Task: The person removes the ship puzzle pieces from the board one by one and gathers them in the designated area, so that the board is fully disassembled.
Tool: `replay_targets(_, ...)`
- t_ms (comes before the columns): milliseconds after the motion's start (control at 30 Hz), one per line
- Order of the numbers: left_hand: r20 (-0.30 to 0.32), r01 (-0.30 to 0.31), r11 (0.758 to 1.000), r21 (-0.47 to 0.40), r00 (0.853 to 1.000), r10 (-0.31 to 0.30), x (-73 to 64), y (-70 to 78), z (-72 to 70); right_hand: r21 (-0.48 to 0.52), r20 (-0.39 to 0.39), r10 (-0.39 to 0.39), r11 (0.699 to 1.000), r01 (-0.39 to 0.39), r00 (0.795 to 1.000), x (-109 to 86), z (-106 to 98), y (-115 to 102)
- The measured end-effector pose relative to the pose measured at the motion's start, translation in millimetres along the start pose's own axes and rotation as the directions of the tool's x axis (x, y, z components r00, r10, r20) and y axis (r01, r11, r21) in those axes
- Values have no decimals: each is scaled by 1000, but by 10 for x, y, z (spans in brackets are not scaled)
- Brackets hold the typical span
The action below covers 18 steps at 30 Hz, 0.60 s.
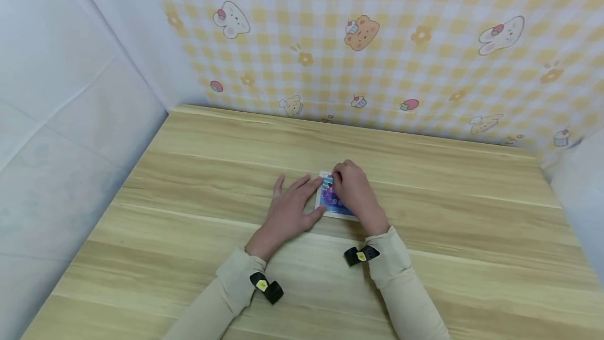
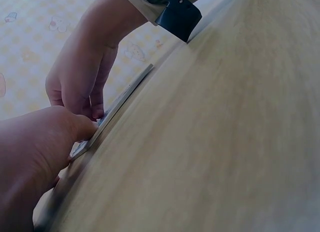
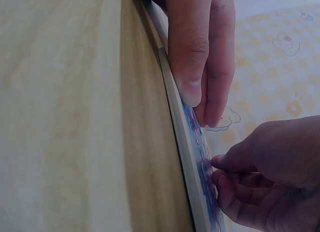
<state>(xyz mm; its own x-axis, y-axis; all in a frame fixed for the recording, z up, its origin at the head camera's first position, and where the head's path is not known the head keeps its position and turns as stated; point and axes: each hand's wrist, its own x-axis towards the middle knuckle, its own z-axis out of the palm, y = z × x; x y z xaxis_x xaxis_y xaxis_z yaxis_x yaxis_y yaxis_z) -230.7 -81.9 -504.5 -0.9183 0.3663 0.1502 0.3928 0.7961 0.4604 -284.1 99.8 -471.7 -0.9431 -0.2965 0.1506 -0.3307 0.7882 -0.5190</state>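
Picture board [image 1: 332,203]: lying flat on the desk [image 1: 198,219], between both hands and partly covered by the right one; blue and purple print, pale border, pretty thin going by the wrist views.
Left hand [image 1: 290,211]: just left of the board, fingers [image 1: 302,181] spread wide and more or less straight, index at the board's upper left, thumb near its lower left; no wrapped grip, only contact along that edge.
Right hand [image 1: 356,185]: over the right part of the board, fingers curled in, thumb and index drawn close together at the printed face; honestly can't tell about a grip on anything between the tips, too hidden.
Step in hand: looks like close fingertip work on the print, with the left side braced (just a guess).
Bracing tip: keep the left fingers on the pale border, well out of the right hand's way, pressing just enough to stop any sliding.
Fingertip tip: stay low over the board, go straight down or up, and avoid shoving sideways; easy way to skid something that thin.
Visibility: worth tipping the right knuckles back a bit for a clearer look at the print.
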Motion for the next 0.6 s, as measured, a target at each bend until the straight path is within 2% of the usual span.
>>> replay_targets(600,13,9,1000,10,1000,-9,-28,9,1,118,55,50,991,-56,997,-15,-59,62)
